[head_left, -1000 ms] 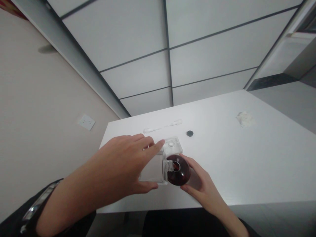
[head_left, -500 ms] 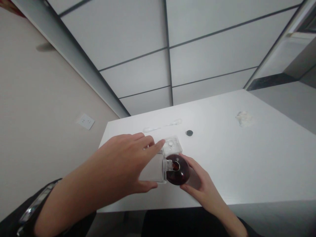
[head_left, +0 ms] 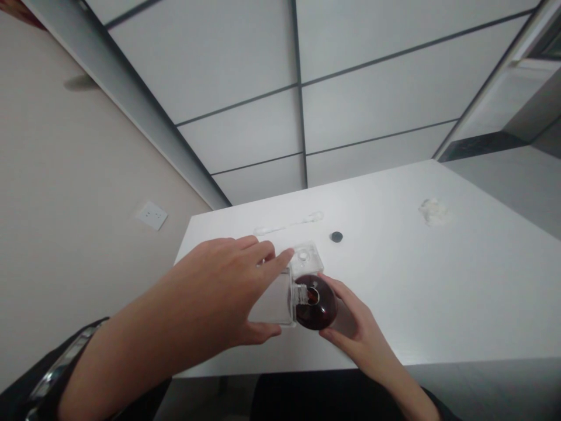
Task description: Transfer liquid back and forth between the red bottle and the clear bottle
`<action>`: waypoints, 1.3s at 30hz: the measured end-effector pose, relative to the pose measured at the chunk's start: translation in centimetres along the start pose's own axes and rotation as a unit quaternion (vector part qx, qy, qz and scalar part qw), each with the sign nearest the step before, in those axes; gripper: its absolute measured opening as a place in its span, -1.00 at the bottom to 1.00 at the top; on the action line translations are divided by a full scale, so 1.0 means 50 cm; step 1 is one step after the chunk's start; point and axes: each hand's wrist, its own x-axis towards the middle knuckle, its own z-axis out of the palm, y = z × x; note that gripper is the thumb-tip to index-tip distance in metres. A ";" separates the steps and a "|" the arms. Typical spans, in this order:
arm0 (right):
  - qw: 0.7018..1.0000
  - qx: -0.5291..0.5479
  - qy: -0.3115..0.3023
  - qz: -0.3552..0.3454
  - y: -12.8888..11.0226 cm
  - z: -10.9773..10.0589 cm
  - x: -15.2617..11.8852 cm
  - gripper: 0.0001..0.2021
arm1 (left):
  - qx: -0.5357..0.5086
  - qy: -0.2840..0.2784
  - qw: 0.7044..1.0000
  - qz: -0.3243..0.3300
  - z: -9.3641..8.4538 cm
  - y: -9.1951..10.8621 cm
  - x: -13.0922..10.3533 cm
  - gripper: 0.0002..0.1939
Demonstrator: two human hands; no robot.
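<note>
Brown btl (head_left: 323, 316) held in R hand (head_left: 359, 327); L hand (head_left: 223, 286) grips clear square btl (head_left: 272, 304) sideways, neck (head_left: 300, 294) at brown btl's mouth (head_left: 312, 296).

Bracing both grips in facing holds

Extends the left forearm (head_left: 144, 333) diagonally from the lower left, bare below the wrist bend and large in the head view. Shows the back of the left grip (head_left: 232, 286), tilted, with knuckles bent. Points the left index finger (head_left: 277, 267) away to the right on the far side and lays the left thumb (head_left: 260, 332) along the near side, as a clamp with a gap between.

Brings the right forearm (head_left: 409, 383) up from the lower right, slimmer in view. Curves the right grip (head_left: 363, 336) into a leftward-opening C: right index finger (head_left: 344, 291) on the far side, right thumb (head_left: 336, 338) on the near. Keeps fingertips of opposite sides near one another, but apart.
</note>
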 end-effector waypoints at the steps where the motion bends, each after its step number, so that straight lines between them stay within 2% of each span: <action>1: 1.000 0.001 0.000 0.000 -0.001 0.000 0.000 -0.33 | 0.000 -0.005 1.000 -0.001 -0.001 0.000 0.000 -0.24; 29: 1.000 -0.004 0.000 -0.013 -0.004 0.000 0.001 -0.36 | 0.007 -0.009 1.000 0.009 -0.007 0.001 0.002 -0.24; 34: 1.000 -0.010 0.003 -0.010 -0.004 0.000 0.000 -0.36 | 0.007 -0.008 1.000 0.011 -0.006 0.000 0.002 -0.29; 39: 1.000 -0.006 0.002 -0.008 -0.003 0.000 0.000 -0.37 | 0.011 -0.008 1.000 0.011 -0.002 0.000 0.002 -0.24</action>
